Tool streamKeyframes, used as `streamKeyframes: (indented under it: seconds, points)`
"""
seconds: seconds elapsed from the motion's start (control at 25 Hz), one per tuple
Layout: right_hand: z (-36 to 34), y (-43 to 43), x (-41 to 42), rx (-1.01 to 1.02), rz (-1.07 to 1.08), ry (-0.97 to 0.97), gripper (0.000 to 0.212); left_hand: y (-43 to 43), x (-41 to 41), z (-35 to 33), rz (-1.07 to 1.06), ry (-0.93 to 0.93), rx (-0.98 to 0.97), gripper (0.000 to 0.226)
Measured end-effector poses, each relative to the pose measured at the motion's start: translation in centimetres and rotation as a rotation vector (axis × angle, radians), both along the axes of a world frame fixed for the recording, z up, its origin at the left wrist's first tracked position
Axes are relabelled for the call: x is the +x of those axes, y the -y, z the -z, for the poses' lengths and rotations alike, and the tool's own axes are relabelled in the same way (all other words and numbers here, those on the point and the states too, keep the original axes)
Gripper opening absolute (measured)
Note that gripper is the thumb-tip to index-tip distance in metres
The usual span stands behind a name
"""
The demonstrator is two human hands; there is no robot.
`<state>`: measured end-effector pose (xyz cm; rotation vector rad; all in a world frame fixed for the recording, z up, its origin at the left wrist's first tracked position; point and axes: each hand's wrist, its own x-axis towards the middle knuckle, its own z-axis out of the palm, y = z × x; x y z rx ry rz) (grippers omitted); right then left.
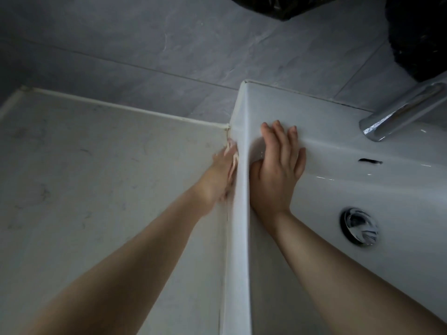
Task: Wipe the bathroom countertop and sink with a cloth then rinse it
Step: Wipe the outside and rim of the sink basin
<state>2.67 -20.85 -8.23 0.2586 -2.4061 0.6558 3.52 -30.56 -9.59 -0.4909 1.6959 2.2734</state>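
Note:
A white rectangular sink (242, 146) stands on a pale marbled countertop (101, 170). My left hand (219, 175) is down in the corner where the counter meets the sink's outer left wall, blurred by motion, pressing a small pale cloth (233, 157) against that wall. Only a scrap of the cloth shows past the fingers. My right hand (278, 170) lies flat, fingers straight and spread, on the inside of the sink's left wall near the back corner. It holds nothing.
A chrome tap (399, 112) reaches over the basin at the right, above an overflow slot (370, 162) and a chrome drain plug (359, 226). Grey tiled wall (169, 44) runs behind. Black plastic bags (420, 37) hang at the top right.

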Motion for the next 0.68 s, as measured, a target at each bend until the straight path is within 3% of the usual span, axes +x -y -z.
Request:
streamKeyframes:
  seconds: [0.12, 0.2, 0.32, 0.52, 0.68]
  points:
    - [-0.1, 0.0, 0.1, -0.002, -0.006, 0.017, 0.054, -1.2, 3.4, 1.4, -0.013, -0.079, 0.142, 0.087]
    - [-0.2, 0.0, 0.1, -0.012, 0.010, 0.013, 0.054, -0.6, -0.6, 1.6, -0.041, -0.162, 0.133, 0.088]
    - [-0.1, 0.1, 0.1, -0.005, 0.008, -0.006, 0.054, 0.5, -6.5, 3.6, -0.062, -0.017, 0.079, 0.109]
    - [-0.1, 0.1, 0.1, -0.010, 0.001, -0.003, 0.055, -0.4, 1.4, -0.1, -0.024, -0.089, 0.076, 0.072]
    - [-0.2, -0.1, 0.3, -0.002, -0.015, 0.016, 0.053, -1.5, 3.9, -1.3, -0.084, -0.186, 0.281, 0.048]
